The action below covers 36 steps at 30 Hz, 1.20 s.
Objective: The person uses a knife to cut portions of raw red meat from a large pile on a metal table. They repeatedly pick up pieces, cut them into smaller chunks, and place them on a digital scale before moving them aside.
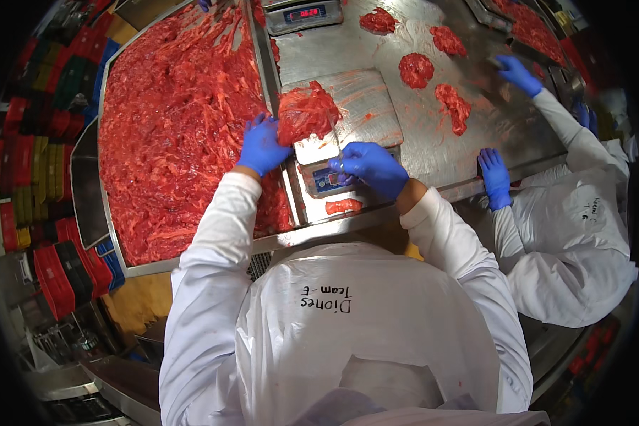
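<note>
For a true reading, the raw meat portion (308, 113) on the bench scale's (322, 182) steel platform (378, 106) should be left unpressed, the left hand (263, 147) being spread, whatever the curled right hand (373, 169) grasps being impossible to tell.

To our left we see stacks of red crates (20, 160) and yellow crates (40, 167), with a green crate (71, 79) farther up. Lower down, a black crate (76, 270) and a blue crate (111, 264) stand close together near the tan floor (140, 305). Ahead of us, a far scale (304, 15) shows red lit digits. On our right is a co-worker (571, 259) in white clothing.
</note>
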{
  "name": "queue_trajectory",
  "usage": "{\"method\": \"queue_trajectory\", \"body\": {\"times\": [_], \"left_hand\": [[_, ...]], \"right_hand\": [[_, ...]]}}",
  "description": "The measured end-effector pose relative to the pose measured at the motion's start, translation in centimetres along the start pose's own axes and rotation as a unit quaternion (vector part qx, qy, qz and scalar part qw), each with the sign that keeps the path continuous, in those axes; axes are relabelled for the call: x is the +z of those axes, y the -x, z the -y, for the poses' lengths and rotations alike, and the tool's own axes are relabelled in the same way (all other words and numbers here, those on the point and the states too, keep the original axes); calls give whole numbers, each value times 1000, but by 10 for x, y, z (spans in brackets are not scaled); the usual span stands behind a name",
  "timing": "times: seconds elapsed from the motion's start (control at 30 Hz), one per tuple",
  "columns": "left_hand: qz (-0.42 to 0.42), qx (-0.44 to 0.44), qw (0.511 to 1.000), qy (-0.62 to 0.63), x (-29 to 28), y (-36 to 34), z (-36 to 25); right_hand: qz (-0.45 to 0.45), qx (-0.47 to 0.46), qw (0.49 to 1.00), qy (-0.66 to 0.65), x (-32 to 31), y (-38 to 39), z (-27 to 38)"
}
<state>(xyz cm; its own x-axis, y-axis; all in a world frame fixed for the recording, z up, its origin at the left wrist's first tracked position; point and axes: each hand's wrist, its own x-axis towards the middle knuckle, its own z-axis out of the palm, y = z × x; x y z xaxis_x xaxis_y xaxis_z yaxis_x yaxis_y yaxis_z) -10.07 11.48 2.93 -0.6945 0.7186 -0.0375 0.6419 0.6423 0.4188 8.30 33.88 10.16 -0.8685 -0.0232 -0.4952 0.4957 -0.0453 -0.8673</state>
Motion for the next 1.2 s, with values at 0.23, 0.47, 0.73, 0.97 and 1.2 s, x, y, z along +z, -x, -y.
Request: {"method": "queue_trajectory", "body": {"times": [0.23,0.47,0.73,0.97,1.2], "left_hand": [[25,-33,995,87,-71,17,-50],[-92,59,988,112,-66,-29,-119],[-69,96,992,-33,-41,-1,-98],[-105,86,990,35,-58,1,-102],[-34,65,997,7,-28,-9,-112]], "right_hand": [[30,-52,993,-103,-19,19,-32],[-117,-180,947,-238,-10,37,-6],[-74,-114,987,89,-23,18,-44],[23,16,985,-169,-31,47,-32],[46,-16,993,-104,-12,1,-13]]}}
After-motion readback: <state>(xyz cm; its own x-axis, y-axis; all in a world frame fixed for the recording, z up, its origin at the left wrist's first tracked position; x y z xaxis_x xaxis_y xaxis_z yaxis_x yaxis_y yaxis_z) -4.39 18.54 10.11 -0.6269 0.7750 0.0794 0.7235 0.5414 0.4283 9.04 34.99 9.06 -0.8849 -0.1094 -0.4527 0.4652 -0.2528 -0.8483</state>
